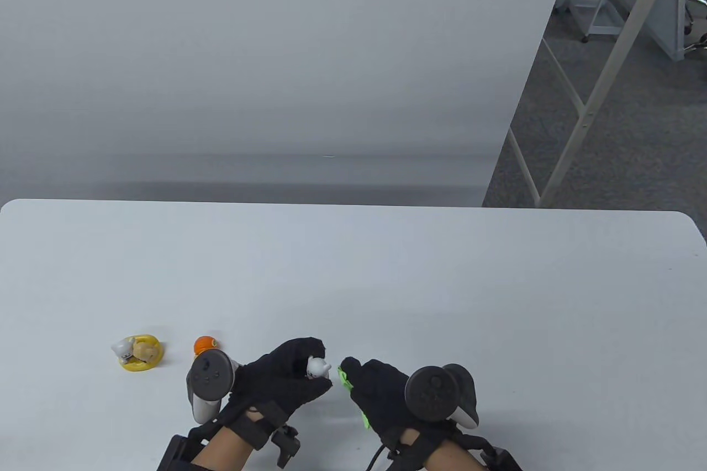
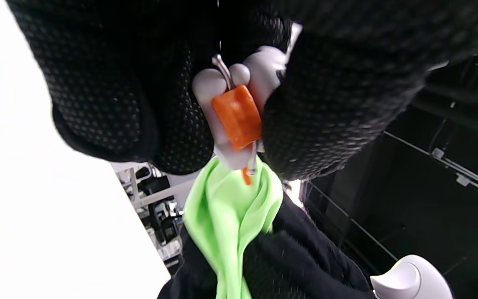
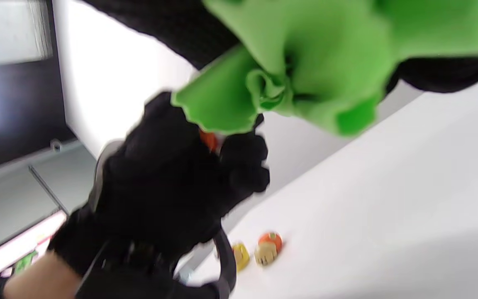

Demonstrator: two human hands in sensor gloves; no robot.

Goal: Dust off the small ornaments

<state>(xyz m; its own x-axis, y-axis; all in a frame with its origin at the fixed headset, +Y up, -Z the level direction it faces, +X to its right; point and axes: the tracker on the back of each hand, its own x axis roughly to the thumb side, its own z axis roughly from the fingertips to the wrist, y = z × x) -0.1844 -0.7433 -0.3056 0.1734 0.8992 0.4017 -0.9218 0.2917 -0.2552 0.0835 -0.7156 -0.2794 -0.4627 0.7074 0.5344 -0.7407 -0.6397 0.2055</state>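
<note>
My left hand grips a small white ornament with an orange part, held above the table near its front edge. My right hand holds a bunched green cloth just to the right of the ornament. In the left wrist view the green cloth touches the ornament's lower end. In the right wrist view the cloth hangs over my left hand. A yellow ring ornament with small figures and an orange round ornament sit on the table to the left.
The white table stretches back to a grey wall. A white metal frame stands off the table's far right over grey carpet. The two loose ornaments also show in the right wrist view.
</note>
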